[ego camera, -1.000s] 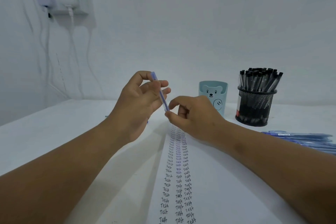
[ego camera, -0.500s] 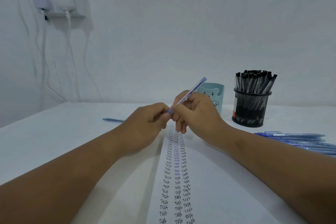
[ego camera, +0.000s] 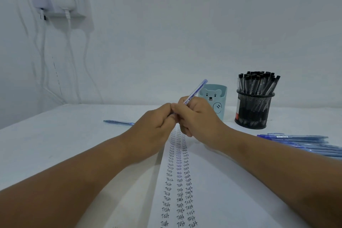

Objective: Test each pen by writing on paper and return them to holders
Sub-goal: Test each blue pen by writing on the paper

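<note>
We see a white table [ego camera: 55,144] bearing one long sheet of paper [ego camera: 231,200] with three columns of handwritten "Test", one black mesh holder [ego camera: 254,111] packed with black-capped pens, and one pale blue bear-face holder [ego camera: 215,98]. Our left hand [ego camera: 153,127] and right hand [ego camera: 198,120] meet above the paper. The right grips a slim blue pen [ego camera: 197,90] slanting up-right while the left pinches its lower end; a pile of blue pens [ego camera: 303,144] lies at right, and one lone blue pen [ego camera: 118,122] at left.
</note>
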Action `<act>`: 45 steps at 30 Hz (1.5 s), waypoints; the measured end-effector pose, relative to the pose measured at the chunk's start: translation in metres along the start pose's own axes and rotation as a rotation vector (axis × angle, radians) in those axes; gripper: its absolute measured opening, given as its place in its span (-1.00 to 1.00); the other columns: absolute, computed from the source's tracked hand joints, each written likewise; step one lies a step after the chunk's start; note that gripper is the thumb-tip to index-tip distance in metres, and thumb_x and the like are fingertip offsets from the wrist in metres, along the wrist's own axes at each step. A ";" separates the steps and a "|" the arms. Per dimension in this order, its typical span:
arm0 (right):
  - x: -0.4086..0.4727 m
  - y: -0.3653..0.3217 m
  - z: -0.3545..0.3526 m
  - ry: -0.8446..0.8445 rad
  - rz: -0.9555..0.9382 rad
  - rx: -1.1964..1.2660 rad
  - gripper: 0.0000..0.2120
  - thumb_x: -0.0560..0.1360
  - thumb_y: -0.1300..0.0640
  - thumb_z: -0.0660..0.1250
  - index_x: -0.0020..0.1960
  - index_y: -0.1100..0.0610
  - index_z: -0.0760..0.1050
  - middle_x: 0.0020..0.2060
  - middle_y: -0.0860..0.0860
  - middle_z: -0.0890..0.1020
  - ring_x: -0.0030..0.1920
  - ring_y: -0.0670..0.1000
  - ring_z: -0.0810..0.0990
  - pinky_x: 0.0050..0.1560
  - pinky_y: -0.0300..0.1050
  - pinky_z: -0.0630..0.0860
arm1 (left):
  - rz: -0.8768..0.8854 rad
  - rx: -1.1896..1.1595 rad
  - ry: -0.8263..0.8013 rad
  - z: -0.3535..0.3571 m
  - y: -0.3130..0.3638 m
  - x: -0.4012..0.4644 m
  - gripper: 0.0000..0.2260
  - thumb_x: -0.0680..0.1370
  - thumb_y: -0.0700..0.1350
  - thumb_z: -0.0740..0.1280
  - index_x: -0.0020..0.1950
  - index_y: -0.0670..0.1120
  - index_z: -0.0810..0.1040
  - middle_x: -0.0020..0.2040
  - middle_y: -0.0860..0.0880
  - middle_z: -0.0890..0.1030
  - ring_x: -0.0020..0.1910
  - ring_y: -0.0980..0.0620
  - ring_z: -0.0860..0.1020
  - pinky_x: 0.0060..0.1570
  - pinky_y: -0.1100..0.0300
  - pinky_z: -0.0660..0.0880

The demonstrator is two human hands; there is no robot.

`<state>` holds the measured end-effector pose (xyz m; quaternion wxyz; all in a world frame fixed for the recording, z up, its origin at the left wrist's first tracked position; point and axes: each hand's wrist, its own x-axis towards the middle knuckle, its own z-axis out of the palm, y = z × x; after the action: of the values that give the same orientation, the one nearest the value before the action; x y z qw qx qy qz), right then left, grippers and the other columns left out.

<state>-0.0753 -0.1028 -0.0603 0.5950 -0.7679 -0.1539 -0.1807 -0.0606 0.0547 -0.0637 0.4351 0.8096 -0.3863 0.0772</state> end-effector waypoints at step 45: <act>0.026 0.037 -0.030 0.011 0.282 -0.408 -0.84 0.39 0.11 0.43 -0.35 0.08 0.55 -0.42 0.00 0.66 -0.35 -0.01 0.49 -0.27 -0.11 0.43 | -0.177 0.439 -0.215 -0.025 -0.028 0.006 -0.67 0.43 0.33 0.43 0.15 0.29 0.64 -0.35 0.16 0.33 -0.39 0.44 0.41 -0.35 0.33 0.21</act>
<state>-0.0388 -0.1405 -0.0730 0.4477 -0.8850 -0.0022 -0.1274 -0.0320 0.0792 -0.0635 0.2105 0.9189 -0.3318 0.0344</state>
